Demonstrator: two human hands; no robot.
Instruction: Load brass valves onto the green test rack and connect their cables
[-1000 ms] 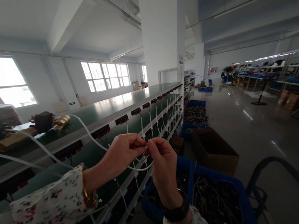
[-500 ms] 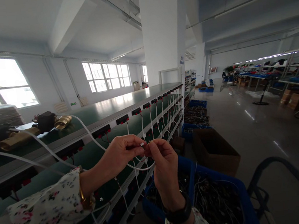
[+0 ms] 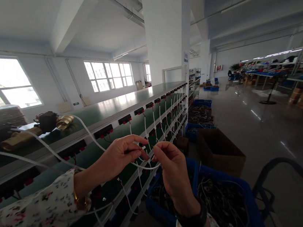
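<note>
White cable [image 3: 148, 168] sags in a loop at the centre of my view, its thin end pinched narrowly between thumb and forefinger of my right hand [image 3: 175, 173]. Clock positions are read from this pinch. The fingers partly hide the held end; the loop hangs just below it, passes behind my left hand [image 3: 122, 155] and rises at ten o'clock toward a brass fitting [image 3: 65, 121].

My right hand comes up from five o'clock, fingers bent leftward, with a black wristband [image 3: 192, 219] below. My left hand lies at nine o'clock, back upward, forefinger pointing at the pinch and apart from it. Thumb and forefinger stand slightly parted; a small white piece [image 3: 144, 148] shows in the gap, and I cannot tell whether it is held.

Behind the hands, black-and-red terminal blocks [image 3: 125, 119] line the edge of a green shelf top [image 3: 117, 104] from nine o'clock round to one. My left hand and floral sleeve [image 3: 41, 208] cover parts of the lower tiers. Outward, I note a blue bin [image 3: 253, 204] of dark parts and leads at four o'clock, partly behind my right wrist, a cardboard box [image 3: 231, 162] at three and a pale pillar [image 3: 165, 27] at twelve.
</note>
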